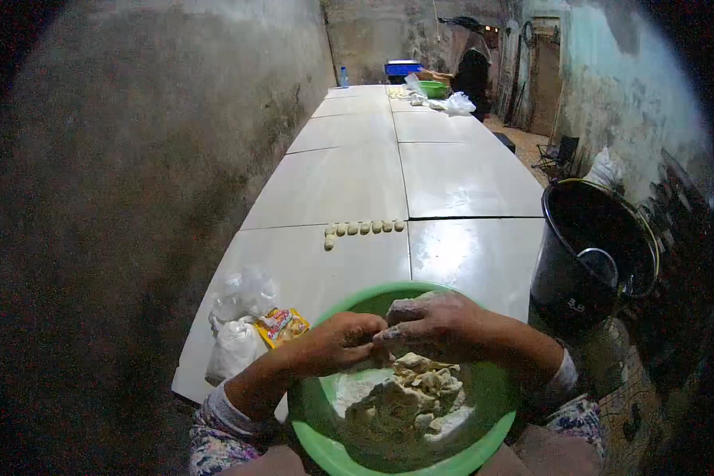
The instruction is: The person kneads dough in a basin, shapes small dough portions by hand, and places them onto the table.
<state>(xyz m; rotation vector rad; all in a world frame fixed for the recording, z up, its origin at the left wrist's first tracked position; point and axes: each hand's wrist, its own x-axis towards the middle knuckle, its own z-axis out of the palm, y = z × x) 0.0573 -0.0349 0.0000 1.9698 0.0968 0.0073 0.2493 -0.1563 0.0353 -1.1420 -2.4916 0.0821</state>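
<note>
A green basin stands in front of me, holding a broken, lumpy mass of dough with loose white flour around it. Over the basin's far half, my left hand and my right hand meet at the fingertips. Both have curled fingers, and the right is dusted with flour. Whatever lies between the fingers is hidden. Beyond the basin, several small dough pieces lie in a row on the white tiled table, with one piece nearer me at the row's left end.
Left of the basin are a white plastic bag and a yellow packet. A large black bucket stands at the right edge. Another person is at the far end, near a green bowl, plastic bags and a blue crate.
</note>
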